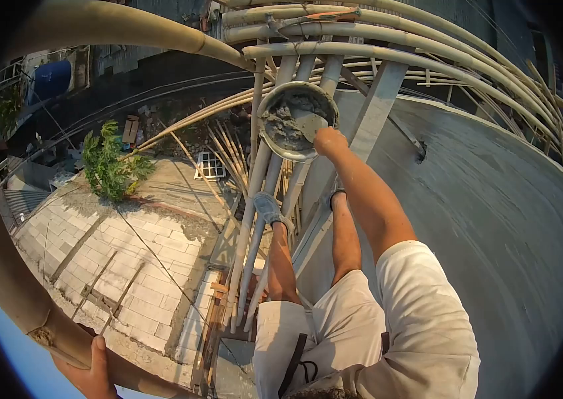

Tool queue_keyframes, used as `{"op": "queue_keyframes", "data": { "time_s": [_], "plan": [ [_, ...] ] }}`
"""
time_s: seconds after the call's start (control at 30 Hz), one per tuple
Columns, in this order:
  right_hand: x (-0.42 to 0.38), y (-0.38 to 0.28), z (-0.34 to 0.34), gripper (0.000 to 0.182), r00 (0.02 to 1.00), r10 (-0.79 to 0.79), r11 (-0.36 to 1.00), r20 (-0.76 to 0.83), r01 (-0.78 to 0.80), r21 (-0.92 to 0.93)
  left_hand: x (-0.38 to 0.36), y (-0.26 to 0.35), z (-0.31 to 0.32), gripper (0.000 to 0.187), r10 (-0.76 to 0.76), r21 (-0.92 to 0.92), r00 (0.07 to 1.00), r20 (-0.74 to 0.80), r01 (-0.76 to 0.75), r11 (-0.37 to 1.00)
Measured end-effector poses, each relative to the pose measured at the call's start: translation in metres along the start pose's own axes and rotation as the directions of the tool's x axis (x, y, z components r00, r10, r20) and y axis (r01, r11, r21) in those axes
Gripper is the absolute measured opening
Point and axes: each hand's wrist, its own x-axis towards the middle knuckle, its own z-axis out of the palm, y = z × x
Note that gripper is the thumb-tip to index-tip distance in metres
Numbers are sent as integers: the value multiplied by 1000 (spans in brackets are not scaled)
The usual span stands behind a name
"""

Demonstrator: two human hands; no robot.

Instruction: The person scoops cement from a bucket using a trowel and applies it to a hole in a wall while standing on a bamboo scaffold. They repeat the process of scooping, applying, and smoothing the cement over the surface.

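Note:
My right hand (330, 141) is closed on the handle of a trowel, reaching over the rim of a round bucket (300, 157). The trowel's blade (309, 125) lies in wet grey mortar (288, 113) inside the bucket; its handle is hidden in my fist. Bamboo poles laid side by side carry the bucket, just beyond my feet. At the lower left, my left hand (92, 370) grips a thick bamboo pole (62, 326), thumb up along its side. Most of that hand's fingers are hidden behind the pole.
I stand on narrow scaffold poles (248, 246) high above the ground. A grey plastered wall (474, 219) rises on the right. Bamboo rails (388, 50) cross ahead. Below left are a pale block wall (115, 266), a leafy plant (110, 163) and a white grille (210, 165).

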Motion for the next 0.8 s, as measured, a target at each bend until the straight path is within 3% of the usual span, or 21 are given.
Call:
{"op": "queue_keyframes", "data": {
  "time_s": [0.07, 0.17, 0.3, 0.37, 0.5, 0.67, 0.8],
  "plan": [
    [-9, 9, -16, 30, 1000, -1, 997, 13, 2, -71, -5, 18, 2, 70, 5, -65, 1000, 2, -5, 998],
    [-35, 13, -58, 31, 995, -9, 971, 104, 34, -237, -6, 49, 1, 61, 88, 37, 994, 69, -90, 995],
    [-10, 13, -42, 33, 995, -20, 961, 100, 47, -272, -5, 38, 0, 56, 32, 9, 999, 41, -33, 999],
    [24, 4, -15, 34, 983, 57, 998, 172, -52, -31, -10, 57, 5, 58, 61, 30, 995, 81, -64, 998],
    [29, 19, 36, 39, 999, 52, 982, -5, -51, 180, -17, 58, 15, 63, 128, -155, 992, 14, -125, 980],
    [2, 49, 69, 44, 990, -14, 958, -137, 52, 281, -15, 52, 12, 67, 141, -263, 988, 69, -118, 958],
    [-9, 69, 86, 43, 942, -91, 942, -323, 187, 280, -17, 64, 18, 67, 78, -198, 997, -8, -78, 977]
  ]
}}
